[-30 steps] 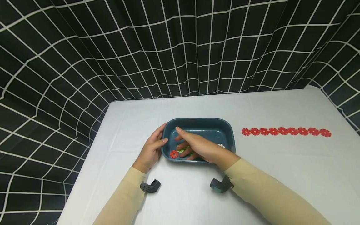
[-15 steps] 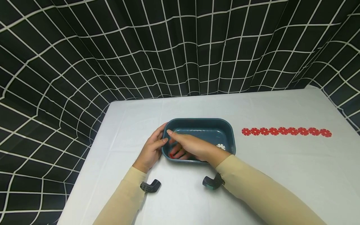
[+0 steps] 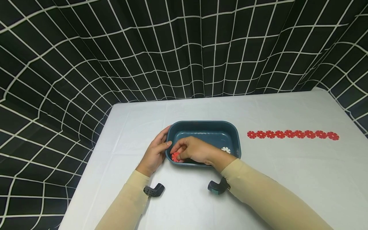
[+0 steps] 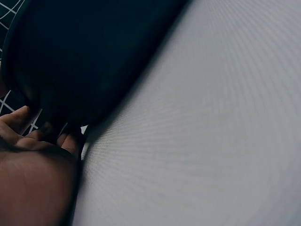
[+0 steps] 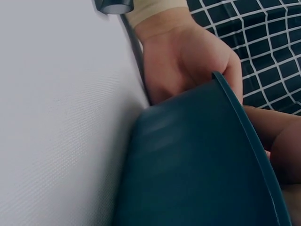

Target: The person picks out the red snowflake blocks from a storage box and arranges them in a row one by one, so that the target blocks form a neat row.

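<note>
A dark teal plastic basin sits on the white tabletop in the head view. My left hand grips its left end, thumb at the rim and fingers along the outer wall. Reaching inside, my right hand pinches a red notched snowflake disc in the near left corner. More red shows just below that disc, partly covered by the fingers. A white disc lies on the basin floor to the right. From the right wrist, the basin's outer wall hides most of the right hand's work.
Right of the basin, a row of linked red discs lies on the white cloth. A black curtain with white grid lines hangs behind the table and at both sides.
My right hand has moved left within the basin, and its spread fingers have closed on the red disc. The white disc has come into fuller view. My left hand stays put.
</note>
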Demonstrator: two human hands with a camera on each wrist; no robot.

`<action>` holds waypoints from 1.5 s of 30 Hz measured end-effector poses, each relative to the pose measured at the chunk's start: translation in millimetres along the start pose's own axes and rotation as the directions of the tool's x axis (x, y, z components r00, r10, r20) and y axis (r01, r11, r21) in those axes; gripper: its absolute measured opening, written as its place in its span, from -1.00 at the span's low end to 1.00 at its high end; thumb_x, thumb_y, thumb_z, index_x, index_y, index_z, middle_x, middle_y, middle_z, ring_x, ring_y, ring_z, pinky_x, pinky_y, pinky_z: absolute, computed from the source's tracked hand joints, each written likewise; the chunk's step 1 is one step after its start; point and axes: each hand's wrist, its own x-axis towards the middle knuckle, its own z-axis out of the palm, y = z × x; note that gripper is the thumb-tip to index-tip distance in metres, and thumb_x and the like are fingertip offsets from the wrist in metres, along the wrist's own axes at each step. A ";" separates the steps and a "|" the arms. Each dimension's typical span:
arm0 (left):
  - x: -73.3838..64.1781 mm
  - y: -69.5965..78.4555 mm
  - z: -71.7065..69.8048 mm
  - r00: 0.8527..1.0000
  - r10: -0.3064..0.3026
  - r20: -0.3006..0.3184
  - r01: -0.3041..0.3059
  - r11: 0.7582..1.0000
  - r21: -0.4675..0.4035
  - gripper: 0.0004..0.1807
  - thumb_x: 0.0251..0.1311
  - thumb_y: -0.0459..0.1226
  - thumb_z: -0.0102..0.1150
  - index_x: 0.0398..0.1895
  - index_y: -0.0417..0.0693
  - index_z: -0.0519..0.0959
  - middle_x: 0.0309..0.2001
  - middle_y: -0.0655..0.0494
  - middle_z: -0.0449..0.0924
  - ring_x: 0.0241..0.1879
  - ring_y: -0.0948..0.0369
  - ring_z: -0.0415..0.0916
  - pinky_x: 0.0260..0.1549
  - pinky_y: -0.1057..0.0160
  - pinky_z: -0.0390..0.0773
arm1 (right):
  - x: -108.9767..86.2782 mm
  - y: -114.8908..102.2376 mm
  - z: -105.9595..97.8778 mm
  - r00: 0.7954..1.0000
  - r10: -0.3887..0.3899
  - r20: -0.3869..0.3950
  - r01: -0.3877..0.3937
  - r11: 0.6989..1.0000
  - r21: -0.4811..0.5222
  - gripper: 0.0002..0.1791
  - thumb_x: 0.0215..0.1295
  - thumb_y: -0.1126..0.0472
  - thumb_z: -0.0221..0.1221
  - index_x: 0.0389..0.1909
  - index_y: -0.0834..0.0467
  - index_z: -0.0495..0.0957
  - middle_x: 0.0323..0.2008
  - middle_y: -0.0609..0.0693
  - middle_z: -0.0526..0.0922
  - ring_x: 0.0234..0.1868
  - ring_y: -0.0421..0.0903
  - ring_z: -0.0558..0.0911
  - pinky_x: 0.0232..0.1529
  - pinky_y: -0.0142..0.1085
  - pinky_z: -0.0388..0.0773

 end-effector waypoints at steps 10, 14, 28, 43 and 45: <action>0.9 -1.3 0.0 1.000 0.004 -0.001 -0.004 1.000 -0.007 -0.32 0.61 -0.46 -0.09 0.74 -0.12 0.16 0.64 -0.08 0.25 0.63 0.02 0.15 0.55 0.10 0.21 | -2.7 -1.9 -1.6 0.999 -0.020 -0.031 0.024 0.991 0.134 -0.87 0.44 0.48 0.29 -0.05 0.33 0.67 -0.24 0.14 0.75 -0.33 -0.05 0.75 -0.36 -0.31 0.64; 0.8 -0.9 0.2 1.000 -0.004 -0.008 0.004 1.000 -0.003 -0.32 0.60 -0.45 -0.07 0.74 -0.11 0.17 0.64 -0.06 0.27 0.62 0.04 0.17 0.53 0.11 0.24 | -4.8 -3.7 -2.8 0.998 -0.034 -0.049 0.041 0.989 0.144 -0.86 0.43 0.45 0.34 -0.05 0.29 0.69 -0.26 0.15 0.74 -0.38 -0.05 0.73 -0.40 -0.31 0.62; 0.7 -2.1 0.1 1.000 -0.010 -0.017 0.010 1.000 0.006 -0.33 0.61 -0.45 -0.07 0.73 -0.10 0.19 0.63 -0.03 0.27 0.62 0.07 0.18 0.51 0.16 0.28 | -25.7 -19.8 -17.8 0.989 -0.118 -0.091 0.135 0.967 0.214 -0.81 0.44 0.46 0.33 0.02 0.33 0.65 -0.21 0.24 0.69 -0.33 0.03 0.74 -0.18 -0.16 0.78; 0.0 -0.1 2.0 0.999 0.010 -0.031 -0.009 0.999 0.032 -0.32 0.59 -0.47 -0.06 0.73 -0.14 0.18 0.66 -0.02 0.24 0.63 0.09 0.15 0.52 0.16 0.25 | -58.7 -22.7 -44.4 0.974 -0.134 -0.183 0.166 0.971 0.174 -0.73 0.44 0.41 0.39 0.03 0.33 0.52 -0.16 0.34 0.58 -0.22 0.18 0.82 -0.09 -0.08 0.80; -0.3 0.2 2.4 1.000 0.011 -0.029 -0.010 0.999 0.034 -0.32 0.59 -0.46 -0.06 0.73 -0.15 0.18 0.66 -0.03 0.23 0.64 0.08 0.14 0.52 0.16 0.24 | -63.4 -22.2 -48.2 0.971 -0.132 -0.200 0.167 0.971 0.171 -0.71 0.44 0.39 0.40 0.03 0.33 0.52 -0.16 0.34 0.59 -0.22 0.18 0.81 -0.10 -0.11 0.80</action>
